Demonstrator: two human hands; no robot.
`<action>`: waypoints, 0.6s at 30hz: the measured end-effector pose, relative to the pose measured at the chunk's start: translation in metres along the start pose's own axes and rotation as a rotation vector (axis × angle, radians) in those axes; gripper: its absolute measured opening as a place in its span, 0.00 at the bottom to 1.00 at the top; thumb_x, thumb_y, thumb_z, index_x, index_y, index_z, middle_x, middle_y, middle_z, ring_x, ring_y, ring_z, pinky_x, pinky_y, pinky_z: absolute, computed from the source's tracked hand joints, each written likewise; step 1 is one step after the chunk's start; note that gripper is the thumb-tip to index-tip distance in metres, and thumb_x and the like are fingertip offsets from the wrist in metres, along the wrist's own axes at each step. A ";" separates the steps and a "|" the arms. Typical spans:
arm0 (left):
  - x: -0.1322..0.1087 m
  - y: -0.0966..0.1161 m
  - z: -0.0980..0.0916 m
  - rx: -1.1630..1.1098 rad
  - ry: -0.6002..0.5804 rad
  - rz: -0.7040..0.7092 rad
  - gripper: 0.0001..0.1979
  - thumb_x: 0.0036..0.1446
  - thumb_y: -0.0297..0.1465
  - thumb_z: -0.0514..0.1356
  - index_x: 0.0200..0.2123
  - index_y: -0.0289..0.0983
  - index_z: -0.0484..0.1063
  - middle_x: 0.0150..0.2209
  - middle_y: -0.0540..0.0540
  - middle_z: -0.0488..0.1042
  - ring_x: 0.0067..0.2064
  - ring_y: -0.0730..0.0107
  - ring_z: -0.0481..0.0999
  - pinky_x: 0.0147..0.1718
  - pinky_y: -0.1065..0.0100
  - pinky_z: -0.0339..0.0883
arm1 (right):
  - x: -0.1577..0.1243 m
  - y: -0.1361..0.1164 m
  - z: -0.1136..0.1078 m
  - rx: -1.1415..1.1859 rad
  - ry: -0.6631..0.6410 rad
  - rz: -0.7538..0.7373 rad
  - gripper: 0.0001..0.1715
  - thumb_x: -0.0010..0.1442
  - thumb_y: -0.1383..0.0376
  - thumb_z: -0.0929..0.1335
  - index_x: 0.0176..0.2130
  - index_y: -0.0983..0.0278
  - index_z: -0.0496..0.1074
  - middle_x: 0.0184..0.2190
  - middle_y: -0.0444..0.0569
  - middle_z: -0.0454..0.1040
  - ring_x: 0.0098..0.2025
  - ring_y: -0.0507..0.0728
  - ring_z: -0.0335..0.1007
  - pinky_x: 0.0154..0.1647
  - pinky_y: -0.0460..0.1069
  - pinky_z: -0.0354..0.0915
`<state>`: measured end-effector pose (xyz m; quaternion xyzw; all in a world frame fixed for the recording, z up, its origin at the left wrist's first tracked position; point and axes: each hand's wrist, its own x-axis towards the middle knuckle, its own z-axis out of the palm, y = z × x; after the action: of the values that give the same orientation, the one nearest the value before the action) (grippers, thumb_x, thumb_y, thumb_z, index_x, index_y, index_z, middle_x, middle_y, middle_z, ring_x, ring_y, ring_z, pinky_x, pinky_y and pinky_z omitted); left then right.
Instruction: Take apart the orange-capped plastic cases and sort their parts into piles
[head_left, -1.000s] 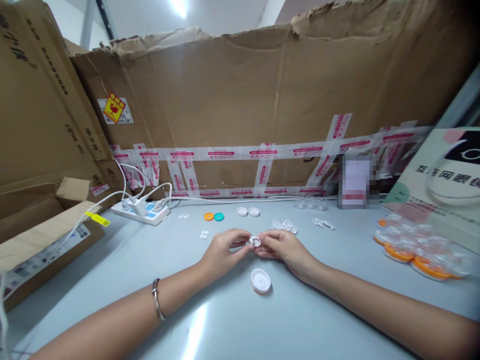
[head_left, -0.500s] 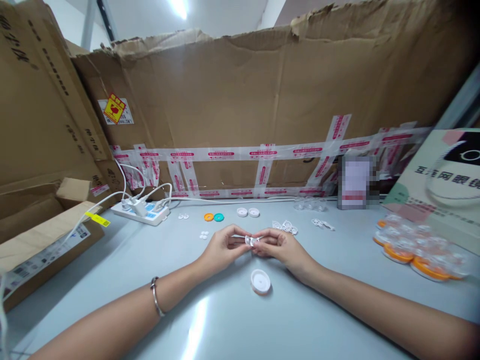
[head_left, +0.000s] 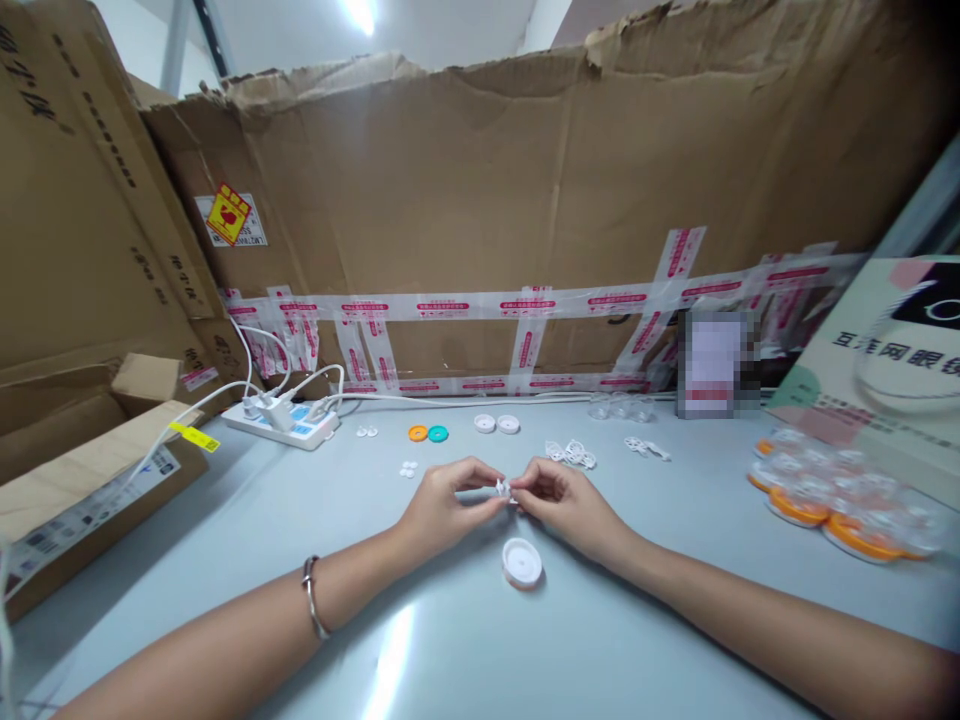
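Part (head_left: pixel 503 488), small and white, pinched between left hand (head_left: pixel 450 500) and right hand (head_left: pixel 574 508), over desk (head_left: pixel 465 660). Gripping it with left thumb and forefinger; same grip on right, other fingers curled. Can't tell exact shape behind fingertips. Nearer camera, on desk: 1 round white dish (head_left: pixel 522 562). Farther back: 2 smaller dishes (head_left: pixel 485 424), orange ring (head_left: pixel 412 433) touching teal ring (head_left: pixel 442 433). Far right: clear domes (head_left: pixel 851 462) on orange bases (head_left: pixel 795 508).
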<state>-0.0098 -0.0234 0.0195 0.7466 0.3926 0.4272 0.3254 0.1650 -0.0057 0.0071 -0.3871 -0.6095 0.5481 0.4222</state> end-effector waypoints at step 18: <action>0.000 -0.001 -0.004 0.026 0.007 -0.048 0.08 0.48 0.30 0.61 0.33 0.33 0.69 0.34 0.46 0.76 0.38 0.69 0.76 0.42 0.65 0.71 | 0.013 -0.024 -0.033 0.012 0.256 -0.011 0.23 0.37 0.52 0.73 0.30 0.64 0.68 0.24 0.46 0.75 0.27 0.53 0.70 0.32 0.49 0.65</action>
<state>-0.0136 -0.0229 0.0204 0.7396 0.4172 0.4166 0.3246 0.1916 0.0156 0.0336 -0.4480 -0.5493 0.4955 0.5020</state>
